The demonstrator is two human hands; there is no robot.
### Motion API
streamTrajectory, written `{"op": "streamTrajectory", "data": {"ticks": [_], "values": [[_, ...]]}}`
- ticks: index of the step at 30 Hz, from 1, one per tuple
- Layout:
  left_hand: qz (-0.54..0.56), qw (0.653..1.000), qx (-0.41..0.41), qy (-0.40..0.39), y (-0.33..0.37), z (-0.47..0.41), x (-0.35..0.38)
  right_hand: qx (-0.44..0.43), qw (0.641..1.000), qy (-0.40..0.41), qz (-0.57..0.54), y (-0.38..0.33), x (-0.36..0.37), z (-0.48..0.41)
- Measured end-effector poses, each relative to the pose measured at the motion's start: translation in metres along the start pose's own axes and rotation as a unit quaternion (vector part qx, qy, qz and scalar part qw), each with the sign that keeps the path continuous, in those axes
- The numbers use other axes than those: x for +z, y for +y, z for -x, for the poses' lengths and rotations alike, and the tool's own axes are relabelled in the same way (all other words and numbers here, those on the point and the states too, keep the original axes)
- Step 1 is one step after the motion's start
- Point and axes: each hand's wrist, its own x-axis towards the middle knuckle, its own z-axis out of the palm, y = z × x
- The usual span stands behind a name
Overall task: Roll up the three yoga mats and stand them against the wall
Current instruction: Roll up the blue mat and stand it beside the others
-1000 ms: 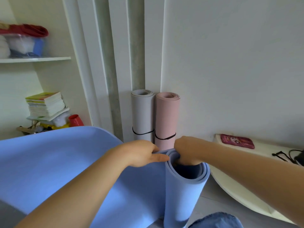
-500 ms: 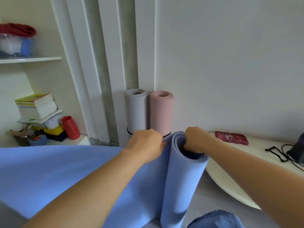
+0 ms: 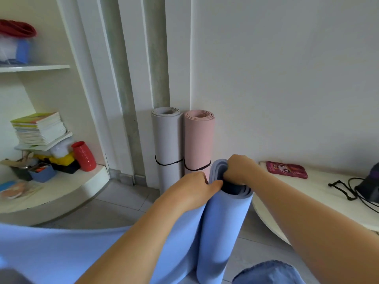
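Holding a partly rolled blue yoga mat (image 3: pixel 221 222) upright on the floor, gripping the roll's top with the right hand (image 3: pixel 240 170), fingers hooked inside the core, and clutching the loose sheet's upper edge with the left hand (image 3: pixel 192 189). Standing behind against the wall (image 3: pixel 287 78), side by side and strapped: grey mat (image 3: pixel 167 140) and pink mat (image 3: pixel 199 140).

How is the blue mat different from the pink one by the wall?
The pink mat is fully rolled; the blue mat is partly rolled, its loose end trailing left. The pink mat wears a black band and stands against the wall untouched; the blue mat shows no band and is gripped by the left hand and right hand. Both stand upright.
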Motion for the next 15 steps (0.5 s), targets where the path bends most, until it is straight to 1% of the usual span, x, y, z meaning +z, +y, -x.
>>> {"op": "streamTrajectory", "data": {"ticks": [2, 4, 6, 7, 9, 10, 11, 13, 15], "values": [[0.018, 1.000, 0.012, 0.004, -0.005, 0.001, -0.003, 0.000, 0.999, -0.035, -0.033, 0.006, -0.004, -0.002], [0.015, 1.000, 0.028, 0.002, -0.006, 0.001, -0.003, 0.002, 0.996, -0.050, -0.069, 0.012, -0.002, -0.004], [-0.005, 0.999, 0.041, -0.007, -0.004, 0.001, -0.003, -0.023, 0.996, -0.032, -0.078, 0.017, 0.000, -0.003], [-0.014, 0.999, 0.050, -0.012, -0.004, 0.001, -0.003, -0.054, 0.997, -0.015, -0.059, 0.020, 0.001, 0.000], [-0.033, 0.996, 0.079, -0.022, -0.003, 0.002, -0.005, -0.162, 0.986, 0.034, 0.026, 0.022, -0.005, 0.014], [-0.041, 0.994, 0.093, -0.030, -0.003, 0.003, -0.005, -0.232, 0.969, 0.049, 0.073, 0.019, -0.010, 0.023], [-0.049, 0.992, 0.107, -0.039, -0.002, 0.004, -0.006, -0.290, 0.948, 0.049, 0.122, 0.015, -0.015, 0.030], [-0.057, 0.989, 0.126, -0.053, -0.002, 0.006, -0.007, -0.344, 0.912, 0.033, 0.219, 0.005, -0.020, 0.037], [-0.050, 0.990, 0.124, -0.052, -0.001, 0.007, -0.007, -0.344, 0.894, 0.031, 0.285, -0.002, -0.022, 0.037]]}}
